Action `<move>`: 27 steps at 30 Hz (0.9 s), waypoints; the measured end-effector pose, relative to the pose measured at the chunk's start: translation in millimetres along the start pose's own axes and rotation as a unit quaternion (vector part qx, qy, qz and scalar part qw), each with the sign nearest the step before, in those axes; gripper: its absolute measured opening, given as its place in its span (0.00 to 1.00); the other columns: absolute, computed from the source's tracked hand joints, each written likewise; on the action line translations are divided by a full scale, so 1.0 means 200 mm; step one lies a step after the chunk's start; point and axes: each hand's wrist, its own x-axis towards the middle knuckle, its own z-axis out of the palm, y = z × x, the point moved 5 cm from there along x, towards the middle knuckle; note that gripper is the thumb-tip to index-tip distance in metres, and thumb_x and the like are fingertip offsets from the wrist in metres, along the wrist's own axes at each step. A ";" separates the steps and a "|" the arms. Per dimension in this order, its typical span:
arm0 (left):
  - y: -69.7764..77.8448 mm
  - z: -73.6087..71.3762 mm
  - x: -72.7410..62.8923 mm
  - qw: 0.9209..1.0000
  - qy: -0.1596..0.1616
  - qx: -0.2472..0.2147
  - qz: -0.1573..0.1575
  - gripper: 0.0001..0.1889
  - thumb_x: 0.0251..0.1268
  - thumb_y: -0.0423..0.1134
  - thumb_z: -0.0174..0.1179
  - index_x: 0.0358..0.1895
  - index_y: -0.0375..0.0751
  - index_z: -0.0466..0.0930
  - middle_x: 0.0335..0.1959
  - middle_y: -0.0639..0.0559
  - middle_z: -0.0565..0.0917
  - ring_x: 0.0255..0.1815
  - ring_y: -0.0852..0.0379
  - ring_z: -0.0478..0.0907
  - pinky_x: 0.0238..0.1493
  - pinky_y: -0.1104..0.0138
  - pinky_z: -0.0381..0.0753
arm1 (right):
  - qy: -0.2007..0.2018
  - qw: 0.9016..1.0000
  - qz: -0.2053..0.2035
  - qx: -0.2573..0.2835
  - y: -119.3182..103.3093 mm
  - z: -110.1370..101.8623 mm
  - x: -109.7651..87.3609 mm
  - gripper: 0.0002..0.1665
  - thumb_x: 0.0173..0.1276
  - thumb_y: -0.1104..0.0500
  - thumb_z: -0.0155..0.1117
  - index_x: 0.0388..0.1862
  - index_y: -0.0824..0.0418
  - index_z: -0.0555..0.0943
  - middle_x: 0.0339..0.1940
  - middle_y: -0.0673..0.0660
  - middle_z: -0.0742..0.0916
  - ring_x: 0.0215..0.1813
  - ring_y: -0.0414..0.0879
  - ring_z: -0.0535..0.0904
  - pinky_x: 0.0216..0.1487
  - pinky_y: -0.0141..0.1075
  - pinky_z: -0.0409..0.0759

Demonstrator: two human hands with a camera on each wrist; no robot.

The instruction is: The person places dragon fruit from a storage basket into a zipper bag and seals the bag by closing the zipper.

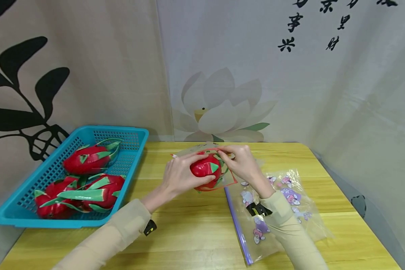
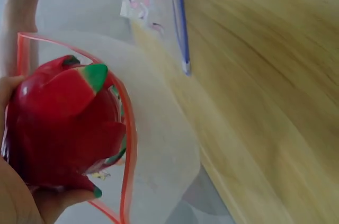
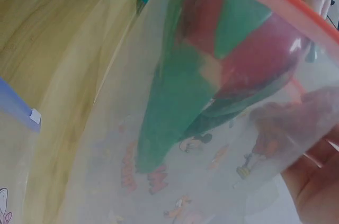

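Note:
My left hand grips a red dragon fruit with green-tipped scales, thumb on the near side and fingers over the top. The fruit's leafy end sits inside the mouth of a clear zip bag with a red edge, while its rounded end sticks out toward the left palm. On the far right of that mouth, my right hand pinches the red edge. Through the cloudy plastic in the right wrist view, green leaves and printed cartoon figures show.
At the left stands a blue perforated basket with three dragon fruits in it. Under the right forearm lies another clear bag with a purple zip and cartoon prints. A printed cloth hangs behind the wooden table.

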 end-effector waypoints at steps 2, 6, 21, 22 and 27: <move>0.00 0.00 0.00 1.000 0.004 -0.001 -0.016 0.29 0.40 0.58 0.73 0.49 0.50 0.84 0.48 0.49 0.87 0.36 0.53 0.86 0.31 0.65 0.85 | -0.001 1.000 -0.001 -0.005 0.00 0.00 0.00 0.11 0.66 0.64 0.61 0.43 0.66 0.86 0.38 0.61 0.90 0.35 0.49 0.88 0.31 0.32 0.85; -0.01 -0.01 0.00 0.998 0.014 -0.018 -0.052 0.30 0.40 0.58 0.73 0.50 0.51 0.84 0.48 0.50 0.87 0.36 0.53 0.86 0.31 0.64 0.85 | -0.003 1.000 0.000 -0.008 0.00 0.00 -0.01 0.11 0.66 0.64 0.61 0.43 0.66 0.86 0.38 0.61 0.90 0.35 0.49 0.87 0.30 0.30 0.84; -0.05 -0.03 0.00 0.986 0.005 -0.068 -0.154 0.29 0.41 0.60 0.72 0.51 0.57 0.83 0.43 0.51 0.88 0.37 0.52 0.85 0.34 0.62 0.84 | -0.047 0.999 0.006 -0.011 0.02 0.01 -0.02 0.12 0.65 0.62 0.62 0.44 0.66 0.85 0.40 0.62 0.89 0.37 0.50 0.88 0.30 0.29 0.84; -0.06 -0.03 -0.01 0.986 0.004 -0.067 -0.155 0.29 0.41 0.60 0.72 0.51 0.56 0.83 0.44 0.51 0.88 0.38 0.52 0.85 0.34 0.62 0.84 | -0.049 0.999 0.005 -0.010 0.02 0.01 -0.02 0.12 0.65 0.62 0.63 0.44 0.66 0.85 0.40 0.61 0.89 0.37 0.49 0.88 0.30 0.29 0.84; -0.06 -0.03 -0.01 0.985 0.004 -0.065 -0.160 0.29 0.41 0.60 0.72 0.51 0.55 0.83 0.44 0.50 0.88 0.37 0.51 0.85 0.34 0.62 0.85 | -0.058 0.998 0.002 -0.007 0.02 0.01 -0.03 0.12 0.64 0.63 0.63 0.44 0.66 0.85 0.40 0.61 0.89 0.38 0.49 0.88 0.30 0.28 0.84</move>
